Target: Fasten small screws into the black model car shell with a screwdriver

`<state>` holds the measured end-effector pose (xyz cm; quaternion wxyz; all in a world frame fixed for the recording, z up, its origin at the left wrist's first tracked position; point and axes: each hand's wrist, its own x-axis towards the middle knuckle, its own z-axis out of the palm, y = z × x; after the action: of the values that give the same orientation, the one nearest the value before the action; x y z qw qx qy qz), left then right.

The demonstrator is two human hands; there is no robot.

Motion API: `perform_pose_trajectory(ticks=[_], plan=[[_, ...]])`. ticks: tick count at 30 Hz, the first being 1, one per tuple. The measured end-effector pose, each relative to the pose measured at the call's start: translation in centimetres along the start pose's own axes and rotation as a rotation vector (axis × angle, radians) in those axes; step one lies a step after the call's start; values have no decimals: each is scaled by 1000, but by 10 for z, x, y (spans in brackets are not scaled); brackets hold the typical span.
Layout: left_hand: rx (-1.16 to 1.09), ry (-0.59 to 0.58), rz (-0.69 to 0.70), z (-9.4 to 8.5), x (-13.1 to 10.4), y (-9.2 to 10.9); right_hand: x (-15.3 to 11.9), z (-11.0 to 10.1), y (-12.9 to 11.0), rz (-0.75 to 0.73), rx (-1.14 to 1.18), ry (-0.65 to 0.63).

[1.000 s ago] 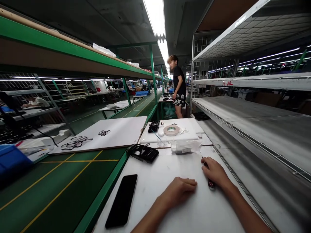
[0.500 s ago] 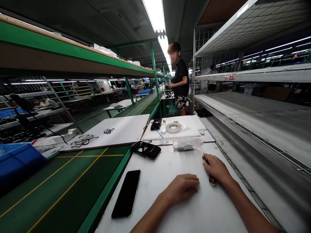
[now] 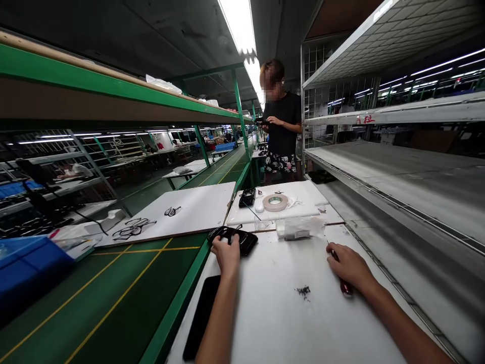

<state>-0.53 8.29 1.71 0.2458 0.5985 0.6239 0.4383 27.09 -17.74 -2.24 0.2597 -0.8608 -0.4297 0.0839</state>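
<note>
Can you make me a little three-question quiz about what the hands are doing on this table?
1. True or false: the left hand rests on the black tray.
2. What does the right hand hold? A) roll of tape B) red-handled tool C) phone
3. What lies on the white table between the two hands?

Key:
1. True.
2. B; the roll of tape lies farther back, untouched.
3. A small pile of tiny dark bits, too small to tell what they are.
</note>
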Motion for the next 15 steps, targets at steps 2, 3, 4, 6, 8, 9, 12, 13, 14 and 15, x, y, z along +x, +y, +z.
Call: perform_pose_trajectory(ticks=[2,3,4,6,8,9,12,13,14,15], plan=[[67,-36,-15,4,-1,-3,1,2,2,3,4,11],[94,-60,-17,6,-2,-4,1,3,3,3,3,17],[114,-82,-17,7,-3,-5,2,4,4,2,1,24],[142,-124,-28,9,-4,-6,3,7,7,0,-14,37],[165,-152,-62,11,-5,-6,4,8,10,0,-43,47],[174,-165,-84,12,-5,-5,4,8,12,-1,-61,50],[184,-190,-123,12,-5,-2,5,6,15,-11,-123,42],[185,-199,-131,9,-4,-1,5,4,15,-16,-142,35],[185,-216,-133,6,-4,-1,4,3,16,-21,-158,28],[185,-238,-127,1,-3,-1,4,2,16,-25,-171,26]])
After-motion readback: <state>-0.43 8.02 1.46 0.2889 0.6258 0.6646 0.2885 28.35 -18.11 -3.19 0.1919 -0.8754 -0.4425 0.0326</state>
